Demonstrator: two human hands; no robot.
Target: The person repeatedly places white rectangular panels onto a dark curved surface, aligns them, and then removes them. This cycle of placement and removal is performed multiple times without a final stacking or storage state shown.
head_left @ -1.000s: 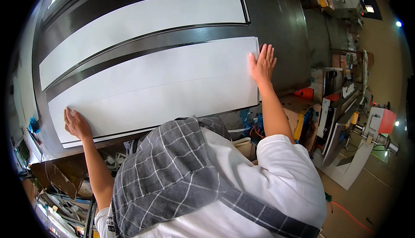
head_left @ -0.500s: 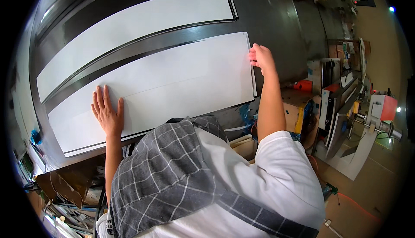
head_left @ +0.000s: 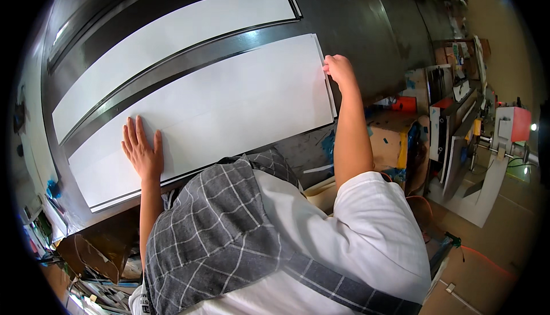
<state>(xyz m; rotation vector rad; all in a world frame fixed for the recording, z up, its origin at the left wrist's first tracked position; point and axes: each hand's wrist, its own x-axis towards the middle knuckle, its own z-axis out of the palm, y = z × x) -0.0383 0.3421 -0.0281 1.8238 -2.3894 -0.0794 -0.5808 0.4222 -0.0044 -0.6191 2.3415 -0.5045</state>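
Observation:
A long white sheet [head_left: 229, 100] lies on the dark metal table [head_left: 358, 34] in front of me, with more layers showing along its right end and lower edge. My left hand [head_left: 143, 148] rests flat on the sheet's left part, fingers spread. At the right end, my right hand [head_left: 339, 70] is closed in a pinch on the sheet's edge, near its far corner. The fingertips are partly hidden there. A second, narrower white sheet [head_left: 177, 43] with dark edges lies beyond, apart from both hands.
A cardboard box [head_left: 389, 140] stands right of my right forearm. Farther right are upright panels [head_left: 452, 137] and a machine with a red part [head_left: 520, 124]. Scrap strips [head_left: 103, 292] are piled below the table at lower left. An orange cable [head_left: 487, 258] crosses the floor.
My right hand has shifted slightly left and its fingers have closed more tightly at the edge. A faint line across the near sheet no longer shows. The left hand stays flat.

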